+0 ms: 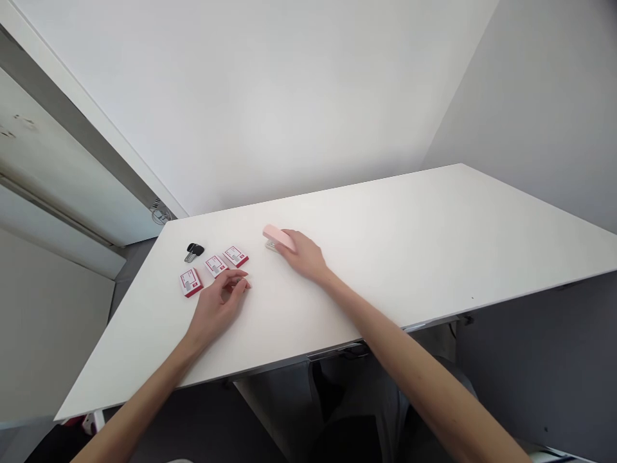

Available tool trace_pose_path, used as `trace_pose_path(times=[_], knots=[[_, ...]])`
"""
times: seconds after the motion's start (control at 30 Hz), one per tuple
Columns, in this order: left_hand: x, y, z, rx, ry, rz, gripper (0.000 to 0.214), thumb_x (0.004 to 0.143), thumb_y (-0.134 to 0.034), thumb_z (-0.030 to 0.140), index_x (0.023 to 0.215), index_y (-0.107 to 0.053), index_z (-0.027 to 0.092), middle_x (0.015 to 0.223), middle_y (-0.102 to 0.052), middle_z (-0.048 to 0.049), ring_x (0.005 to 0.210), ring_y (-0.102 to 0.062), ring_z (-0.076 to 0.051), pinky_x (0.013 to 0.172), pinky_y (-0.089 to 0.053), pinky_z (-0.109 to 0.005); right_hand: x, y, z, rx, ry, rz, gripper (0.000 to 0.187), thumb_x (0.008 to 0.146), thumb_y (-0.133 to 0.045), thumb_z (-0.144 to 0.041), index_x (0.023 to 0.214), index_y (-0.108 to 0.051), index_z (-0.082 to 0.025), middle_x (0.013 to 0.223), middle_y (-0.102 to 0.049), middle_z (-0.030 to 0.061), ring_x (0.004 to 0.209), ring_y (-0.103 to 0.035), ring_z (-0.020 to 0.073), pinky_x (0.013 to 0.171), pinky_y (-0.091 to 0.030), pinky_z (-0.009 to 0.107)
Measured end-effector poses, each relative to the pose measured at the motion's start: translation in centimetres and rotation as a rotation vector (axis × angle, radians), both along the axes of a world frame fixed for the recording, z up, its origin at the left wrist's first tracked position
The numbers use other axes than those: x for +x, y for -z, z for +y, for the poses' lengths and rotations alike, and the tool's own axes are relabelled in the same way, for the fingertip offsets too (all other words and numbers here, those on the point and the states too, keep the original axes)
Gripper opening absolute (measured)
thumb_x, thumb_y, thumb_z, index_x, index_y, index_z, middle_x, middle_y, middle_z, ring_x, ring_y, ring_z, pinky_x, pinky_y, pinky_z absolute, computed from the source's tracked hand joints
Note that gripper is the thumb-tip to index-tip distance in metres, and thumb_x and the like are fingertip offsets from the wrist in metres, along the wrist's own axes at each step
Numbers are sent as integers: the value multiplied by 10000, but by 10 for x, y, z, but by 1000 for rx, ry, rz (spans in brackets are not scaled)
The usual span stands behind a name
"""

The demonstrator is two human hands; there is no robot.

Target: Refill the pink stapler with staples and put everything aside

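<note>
My right hand (303,254) is wrapped round a pale pink stapler (278,236), its top arm tilted up over a light base close to the table. My left hand (222,301) rests on the table at the left, fingers curled and the thumb drawn in to the fingertips. Whatever may be in that pinch is too small to make out. Just beyond it are three small white and red boxes with printed labels: a left box (191,281), a middle box (214,264) partly behind my fingers, and a right box (236,256).
Keys with a black fob (195,251) lie behind the boxes, near the far left corner. The white table (409,244) backs onto a white wall (299,96). A cable with a plug (161,212) shows past the table's left corner. A grey panel (544,116) stands at the right.
</note>
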State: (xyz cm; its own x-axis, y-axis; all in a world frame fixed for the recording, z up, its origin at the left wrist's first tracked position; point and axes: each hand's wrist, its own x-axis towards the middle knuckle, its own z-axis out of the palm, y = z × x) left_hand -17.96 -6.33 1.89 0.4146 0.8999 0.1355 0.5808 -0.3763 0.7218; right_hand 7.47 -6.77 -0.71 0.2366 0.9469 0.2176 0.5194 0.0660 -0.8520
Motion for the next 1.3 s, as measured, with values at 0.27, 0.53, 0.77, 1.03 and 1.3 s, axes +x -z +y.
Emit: trace_pose_path(times=[0.27, 0.53, 0.77, 1.03, 1.3], knots=[[0, -5, -4, -79, -2, -82, 425, 989, -584, 610, 1181, -648, 236, 1054, -781, -84, 1016, -721, -264, 984, -532, -432, -37, 3, 21, 54, -121, 343, 566, 1000, -681, -485, 1502, -548, -258, 1454, -679, 108, 1254, -685, 246, 1109, -537, 444], [2, -8, -6, -204, -4, -317, 582, 904, -730, 683, 1269, -598, 249, 1217, -811, -137, 1119, -753, -295, 1087, -525, -496, -37, 3, -34, 242, -301, 278, 440, 908, -777, -271, 1340, -698, -288, 1347, -702, 76, 1250, -659, 226, 1004, -579, 401], [47, -4, -21, -419, 128, -519, 697, 858, -823, 621, 1380, -632, 200, 1191, -819, -157, 1224, -742, -344, 1098, -551, -515, -36, 0, -62, 310, -323, 258, 307, 923, -804, -261, 1228, -798, -299, 1350, -657, 81, 1336, -624, 219, 1139, -526, 383], [73, -7, -32, -501, 198, -588, 553, 895, -788, 620, 1223, -733, 178, 1191, -809, -175, 1185, -751, -319, 1099, -552, -502, -25, -5, -79, 321, -214, 346, 217, 927, -747, -271, 1130, -819, -292, 1289, -725, 56, 1208, -687, 208, 1066, -547, 354], [34, -19, 8, 224, -80, 19, 546, 900, -671, 671, 1168, -669, 195, 1158, -754, -164, 1124, -667, -355, 1029, -511, -547, 21, -3, -97, 59, -163, 766, 402, 808, -855, -533, 1070, -805, -232, 1127, -791, 61, 1026, -716, 198, 996, -538, 375]])
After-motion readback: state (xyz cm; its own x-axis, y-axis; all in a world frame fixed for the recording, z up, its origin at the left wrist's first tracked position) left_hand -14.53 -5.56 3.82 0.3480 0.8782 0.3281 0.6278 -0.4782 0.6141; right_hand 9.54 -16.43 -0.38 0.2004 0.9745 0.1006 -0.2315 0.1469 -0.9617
